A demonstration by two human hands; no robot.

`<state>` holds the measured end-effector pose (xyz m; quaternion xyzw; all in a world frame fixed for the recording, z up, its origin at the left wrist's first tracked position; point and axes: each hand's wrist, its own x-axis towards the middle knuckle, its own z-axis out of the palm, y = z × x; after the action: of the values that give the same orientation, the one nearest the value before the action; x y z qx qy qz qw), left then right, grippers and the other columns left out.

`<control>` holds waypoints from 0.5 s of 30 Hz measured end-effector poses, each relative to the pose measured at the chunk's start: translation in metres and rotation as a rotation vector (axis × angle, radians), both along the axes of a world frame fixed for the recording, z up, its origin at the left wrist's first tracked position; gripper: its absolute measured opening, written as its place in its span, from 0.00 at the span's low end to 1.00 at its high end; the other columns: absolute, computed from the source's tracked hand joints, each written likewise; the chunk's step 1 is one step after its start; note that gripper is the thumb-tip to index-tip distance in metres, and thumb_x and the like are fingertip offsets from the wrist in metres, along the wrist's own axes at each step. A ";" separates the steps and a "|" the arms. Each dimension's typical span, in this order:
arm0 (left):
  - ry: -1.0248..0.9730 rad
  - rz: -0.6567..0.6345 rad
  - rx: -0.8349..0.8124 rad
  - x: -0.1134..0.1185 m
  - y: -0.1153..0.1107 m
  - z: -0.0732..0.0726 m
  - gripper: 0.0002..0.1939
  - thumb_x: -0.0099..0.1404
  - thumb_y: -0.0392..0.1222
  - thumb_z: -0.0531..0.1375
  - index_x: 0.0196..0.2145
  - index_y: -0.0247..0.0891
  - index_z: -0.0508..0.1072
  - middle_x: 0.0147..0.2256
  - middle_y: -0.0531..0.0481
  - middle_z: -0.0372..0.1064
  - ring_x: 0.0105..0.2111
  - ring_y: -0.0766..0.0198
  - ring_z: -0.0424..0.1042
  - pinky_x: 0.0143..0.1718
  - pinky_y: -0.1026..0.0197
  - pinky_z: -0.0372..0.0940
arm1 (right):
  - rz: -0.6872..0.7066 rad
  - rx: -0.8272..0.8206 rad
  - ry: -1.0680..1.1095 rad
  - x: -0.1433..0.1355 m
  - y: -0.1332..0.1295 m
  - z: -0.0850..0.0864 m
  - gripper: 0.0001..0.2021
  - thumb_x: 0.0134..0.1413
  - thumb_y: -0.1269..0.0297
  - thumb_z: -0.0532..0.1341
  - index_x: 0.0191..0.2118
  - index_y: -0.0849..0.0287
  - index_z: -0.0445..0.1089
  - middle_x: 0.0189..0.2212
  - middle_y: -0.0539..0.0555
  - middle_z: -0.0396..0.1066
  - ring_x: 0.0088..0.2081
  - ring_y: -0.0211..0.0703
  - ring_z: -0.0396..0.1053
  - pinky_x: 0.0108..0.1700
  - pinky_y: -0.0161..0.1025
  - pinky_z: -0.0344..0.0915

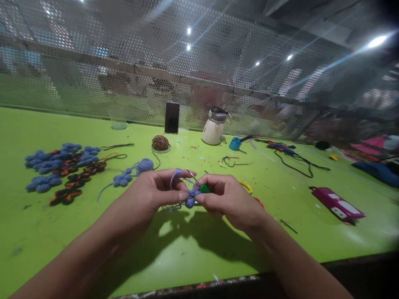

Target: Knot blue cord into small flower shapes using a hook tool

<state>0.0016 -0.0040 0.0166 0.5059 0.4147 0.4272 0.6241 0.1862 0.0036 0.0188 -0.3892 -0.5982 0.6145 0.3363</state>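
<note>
Between my two hands, above the green table, is a small piece of blue crochet work [190,199]. My left hand [158,189] pinches its left side between thumb and fingers, and a strand of blue yarn loops round the raised index finger. My right hand [222,197] is closed on a crochet hook [192,175] with a green handle, its thumb touching the right side of the work. The hook's metal shaft slants up to the left. Behind my left hand lie a blue yarn ball [145,165] and a finished blue crochet flower [122,177].
Blue flowers [45,182] and dark multicoloured ones [66,196] lie at left. A multicoloured yarn ball [160,143], phone [172,118], jug [213,126] and blue pot [235,143] stand farther back. Yellow-handled scissors [246,186] are partly hidden behind my right hand; a purple case [337,204] lies right.
</note>
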 end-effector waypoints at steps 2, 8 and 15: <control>-0.040 0.009 -0.047 0.001 -0.001 0.002 0.16 0.48 0.34 0.67 0.38 0.37 0.77 0.28 0.53 0.70 0.31 0.63 0.69 0.41 0.59 0.59 | 0.018 -0.072 0.074 0.000 0.001 -0.001 0.06 0.44 0.69 0.64 0.30 0.62 0.68 0.15 0.43 0.58 0.15 0.26 0.48 0.17 0.28 0.43; -0.136 0.055 -0.120 0.006 -0.004 0.005 0.18 0.46 0.31 0.67 0.38 0.38 0.77 0.27 0.54 0.70 0.30 0.65 0.68 0.40 0.61 0.59 | 0.022 -0.176 0.201 -0.002 0.003 -0.002 0.07 0.39 0.72 0.66 0.27 0.62 0.67 0.15 0.42 0.58 0.14 0.25 0.47 0.17 0.28 0.41; -0.056 0.089 0.011 0.003 0.000 -0.001 0.22 0.47 0.35 0.68 0.43 0.39 0.75 0.25 0.56 0.68 0.28 0.66 0.67 0.38 0.60 0.60 | 0.041 -0.139 0.206 0.000 0.005 -0.004 0.10 0.40 0.68 0.68 0.31 0.62 0.68 0.16 0.43 0.61 0.15 0.25 0.49 0.17 0.28 0.42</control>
<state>0.0041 -0.0035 0.0155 0.4784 0.4170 0.4707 0.6130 0.1862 0.0085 0.0148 -0.3339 -0.5241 0.6981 0.3555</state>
